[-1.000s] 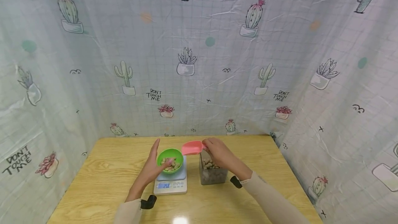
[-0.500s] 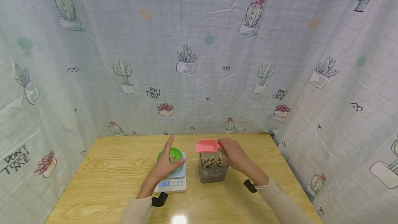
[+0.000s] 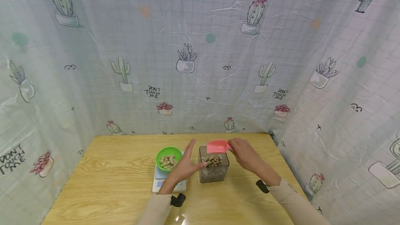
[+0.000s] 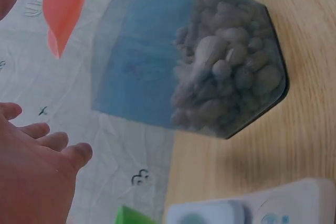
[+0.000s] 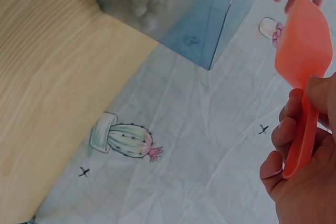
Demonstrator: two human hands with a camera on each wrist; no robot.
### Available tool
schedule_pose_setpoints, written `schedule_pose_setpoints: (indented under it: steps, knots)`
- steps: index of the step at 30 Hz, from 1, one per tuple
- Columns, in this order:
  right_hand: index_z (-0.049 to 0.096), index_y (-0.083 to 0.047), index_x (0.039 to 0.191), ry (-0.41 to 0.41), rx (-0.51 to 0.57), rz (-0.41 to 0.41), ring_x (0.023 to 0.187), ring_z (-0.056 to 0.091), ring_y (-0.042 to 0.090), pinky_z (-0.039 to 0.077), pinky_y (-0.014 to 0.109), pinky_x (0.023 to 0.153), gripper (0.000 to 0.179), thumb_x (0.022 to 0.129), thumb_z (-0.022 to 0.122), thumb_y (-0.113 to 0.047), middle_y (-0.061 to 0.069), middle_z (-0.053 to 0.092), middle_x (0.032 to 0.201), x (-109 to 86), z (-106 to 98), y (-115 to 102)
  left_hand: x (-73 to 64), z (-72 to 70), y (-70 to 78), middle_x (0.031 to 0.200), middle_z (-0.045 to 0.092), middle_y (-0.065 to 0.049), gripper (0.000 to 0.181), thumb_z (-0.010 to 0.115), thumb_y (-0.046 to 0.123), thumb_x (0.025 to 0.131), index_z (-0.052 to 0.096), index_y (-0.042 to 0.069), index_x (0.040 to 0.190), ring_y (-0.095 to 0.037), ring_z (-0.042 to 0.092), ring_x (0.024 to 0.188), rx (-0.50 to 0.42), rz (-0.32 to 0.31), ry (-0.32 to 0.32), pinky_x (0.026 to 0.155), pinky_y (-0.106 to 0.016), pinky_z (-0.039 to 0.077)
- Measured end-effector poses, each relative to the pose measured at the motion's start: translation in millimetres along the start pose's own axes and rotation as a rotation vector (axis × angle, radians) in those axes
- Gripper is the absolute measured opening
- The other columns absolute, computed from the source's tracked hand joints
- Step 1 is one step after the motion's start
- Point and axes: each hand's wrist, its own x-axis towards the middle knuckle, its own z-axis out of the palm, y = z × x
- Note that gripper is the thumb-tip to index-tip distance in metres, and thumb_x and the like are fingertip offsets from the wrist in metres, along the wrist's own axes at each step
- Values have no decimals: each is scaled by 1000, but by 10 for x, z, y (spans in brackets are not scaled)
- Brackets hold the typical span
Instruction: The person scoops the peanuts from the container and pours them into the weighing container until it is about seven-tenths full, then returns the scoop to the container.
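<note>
My right hand [image 3: 245, 153] grips the handle of a pink scoop [image 3: 217, 146], which hangs above a clear grey bin [image 3: 213, 176] of unshelled peanuts [image 3: 214, 161]. In the right wrist view the fingers curl round the handle of the scoop [image 5: 304, 51], and its bowl shows no peanuts. With its fingers spread, my left hand [image 3: 186, 166] is between the bin and a green bowl [image 3: 161, 154]; it holds nothing, and in the head view its thumb overlaps the bin's left rim. Peanuts lie in the green bowl, which stands on a white kitchen scale [image 3: 157, 185]. The left hand partly hides the scale.
The wooden table [image 3: 118, 183] carries the bin and the scale. A cactus-print curtain [image 3: 206, 79] hangs behind the table and along both sides. In the left wrist view the bin [image 4: 142, 51] has peanuts in its lower part.
The scoop has moved right, from beside the green bowl to above the bin. My left hand has moved right, off the bowl towards the bin, so the peanuts in the bowl show more.
</note>
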Motion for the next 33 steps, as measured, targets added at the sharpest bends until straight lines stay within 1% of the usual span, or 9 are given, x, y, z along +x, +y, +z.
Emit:
schedule_pose_setpoints:
  steps: [4,7,12,16,21,24,28,31,33]
  knots:
    - [63,-8,111,-14,-35,-47,89,61,21,46,38,72,17,95,63,-14,3,66,99,-28,-15,19,66,137,-78,167,4,-7,108,73,57,81,2,32,159,-41,16,151,33,-12,-42,110,-67,30]
    - [63,-9,110,-20,-51,-73,88,60,20,45,37,72,16,96,62,-16,2,65,97,-30,-21,34,103,213,-134,167,3,-9,113,73,62,78,1,29,159,-42,17,150,28,-27,-61,110,-66,31]
    - [62,-13,106,-49,-91,-86,86,58,18,42,33,70,12,94,65,-15,-1,64,95,-16,6,65,141,291,-242,167,3,-10,114,75,60,78,0,31,159,-42,15,151,-21,-82,-78,111,-66,30]
    - [61,-14,104,-89,-138,-100,86,59,18,41,32,69,16,91,69,-15,-1,64,94,-5,6,64,157,329,-311,167,5,-10,112,75,57,79,-1,33,159,-41,15,151,-53,-121,-86,111,-66,30]
    - [60,-15,105,-142,-243,-141,87,59,18,43,33,71,17,92,69,-20,-1,62,94,18,-20,46,193,350,-335,166,9,-11,112,76,52,80,1,29,160,-39,18,151,-76,-109,-99,110,-63,33]
    - [60,-15,107,-149,-340,-199,87,57,18,42,33,73,17,93,68,-20,-1,61,95,40,-19,49,201,354,-332,166,11,-11,113,77,51,80,1,27,160,-38,20,150,-76,-95,-109,110,-60,35]
    - [61,-14,110,-157,-463,-291,87,55,19,41,34,75,19,93,68,-16,1,60,96,89,9,54,195,344,-315,166,11,-11,110,77,46,82,1,27,160,-38,24,149,-83,-96,-116,107,-56,40]
    - [62,-14,112,-168,-528,-335,90,56,19,41,34,75,22,92,70,-17,1,61,98,122,51,55,186,342,-308,166,9,-11,108,77,42,83,2,28,160,-39,23,149,-89,-98,-115,107,-56,41]
    - [62,-16,112,-167,-562,-352,92,57,19,42,34,77,23,91,71,-19,1,62,100,141,85,57,184,344,-313,166,10,-11,108,77,40,83,2,28,160,-40,22,149,-84,-95,-110,107,-58,40]
